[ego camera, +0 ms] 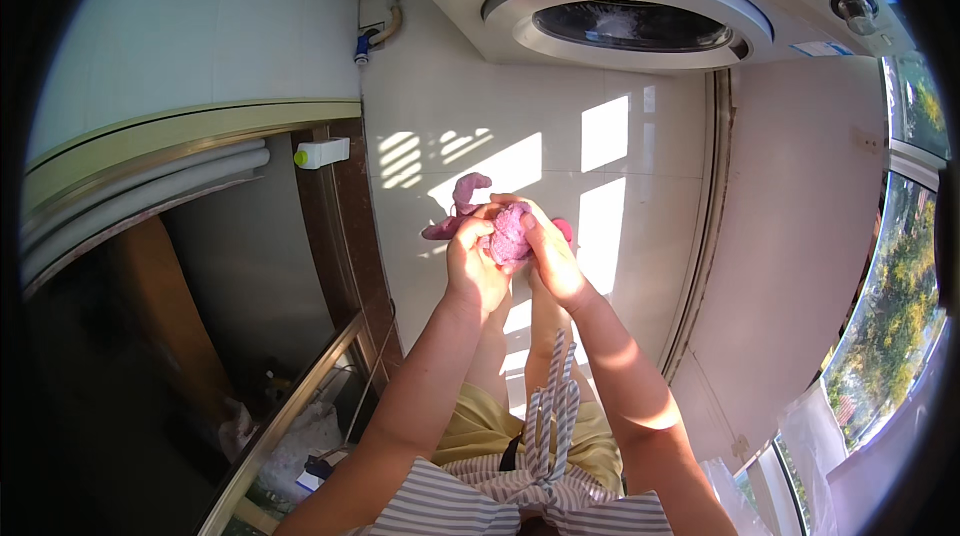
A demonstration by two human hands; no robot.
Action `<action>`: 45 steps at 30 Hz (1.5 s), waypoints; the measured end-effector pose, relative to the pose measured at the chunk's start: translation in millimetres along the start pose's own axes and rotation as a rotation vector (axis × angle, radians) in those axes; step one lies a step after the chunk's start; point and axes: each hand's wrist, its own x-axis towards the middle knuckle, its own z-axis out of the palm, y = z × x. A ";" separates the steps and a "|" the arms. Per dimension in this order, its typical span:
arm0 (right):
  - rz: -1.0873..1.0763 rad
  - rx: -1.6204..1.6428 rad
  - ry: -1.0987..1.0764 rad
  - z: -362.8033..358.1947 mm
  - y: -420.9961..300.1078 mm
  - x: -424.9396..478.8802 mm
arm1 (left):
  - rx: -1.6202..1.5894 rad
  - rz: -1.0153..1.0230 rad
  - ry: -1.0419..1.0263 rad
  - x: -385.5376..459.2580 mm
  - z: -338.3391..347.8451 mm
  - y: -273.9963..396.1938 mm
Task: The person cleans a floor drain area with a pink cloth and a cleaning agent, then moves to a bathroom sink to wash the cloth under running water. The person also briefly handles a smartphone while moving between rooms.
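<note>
A bunched piece of fuzzy pink fabric (511, 234) sits between my two hands, at the middle of the view. My left hand (477, 266) grips it from the left, thumb laid along its side. From the right, my right hand (553, 254) presses its thumb on the same bundle. Past my left fingers shows a darker pink, curled length of cloth (469, 194); whether it joins the bundle cannot be told. Behind my right hand, a bright pink rounded thing (563, 229) is mostly hidden.
A front-loading washing machine (626, 25) with its round door closed stands ahead. Sunlight patches fall on the tiled floor (652, 130). At left are a white bottle with a green cap (322, 154) and a metal-framed doorway (330, 371). A window (892, 288) is on the right.
</note>
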 end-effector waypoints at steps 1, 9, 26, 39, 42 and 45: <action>-0.066 -0.098 0.032 -2.2 8.3 -5.1 | 0.089 0.004 0.063 -0.8 4.1 -2.8; -0.066 -0.504 0.309 7.2 8.9 -51.0 | 0.839 0.421 0.145 -7.9 12.6 -24.2; -0.132 0.258 0.448 -9.1 11.2 -131.7 | 0.625 -0.684 -0.554 -31.3 25.1 -32.7; 0.049 0.961 0.148 -9.6 66.5 -143.0 | 1.006 -0.411 -0.235 -45.4 7.9 -60.7; 0.018 0.724 0.352 -1.2 63.3 -137.3 | 1.295 0.028 -0.219 -51.4 6.6 -56.4; -0.115 0.101 0.484 10.4 35.3 -134.8 | 1.541 0.200 -0.089 -66.0 38.3 -21.8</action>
